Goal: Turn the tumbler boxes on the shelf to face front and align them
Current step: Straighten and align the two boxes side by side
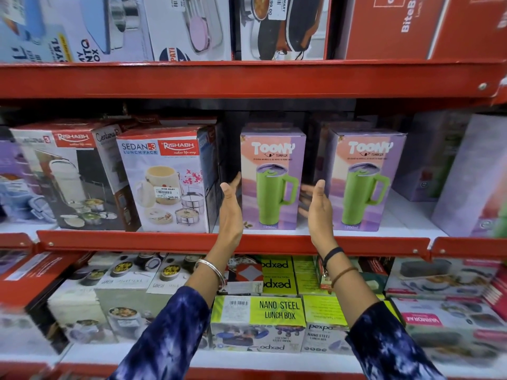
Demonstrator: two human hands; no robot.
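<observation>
Left of the near tumbler box (273, 178), the left hand (230, 200) stands open-palmed at its left side; a careless shove could skew it into the Sedan-3 lunch pack (164, 182); the right hand (318, 205), spread, flanks its right side; further right, the second tumbler box (366, 181) faces front, and could be knocked askew.

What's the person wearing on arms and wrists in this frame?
Both arms have dark blue sleeves with a white tie-dye mottle, pushed back from the wrists. Left wrist: silver bangles. Right wrist: a black band and a thin brown thread. Both hands are bare.
</observation>
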